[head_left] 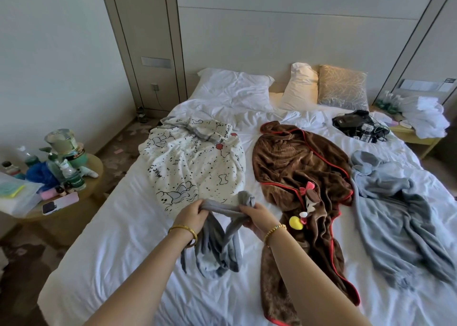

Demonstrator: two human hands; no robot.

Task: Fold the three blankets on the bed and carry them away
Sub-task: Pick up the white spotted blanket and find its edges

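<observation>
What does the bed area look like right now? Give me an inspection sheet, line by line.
Surface: bed with a wrinkled white sheet.
Job's things: white spotted blanket, brown blanket with red trim, and light blue blanket all lie crumpled and unfolded, side by side.
Clutter: dark electronics pile on the bed's far right; bottles and a phone on the round side table.
Grippers: left hand and right hand both grip the spotted blanket's grey edge, lifted off the sheet.
Cables: tangled cords in the electronics pile; one cord at the wall socket.
Surroundings: three pillows at the headboard; white towels on the right nightstand.
</observation>
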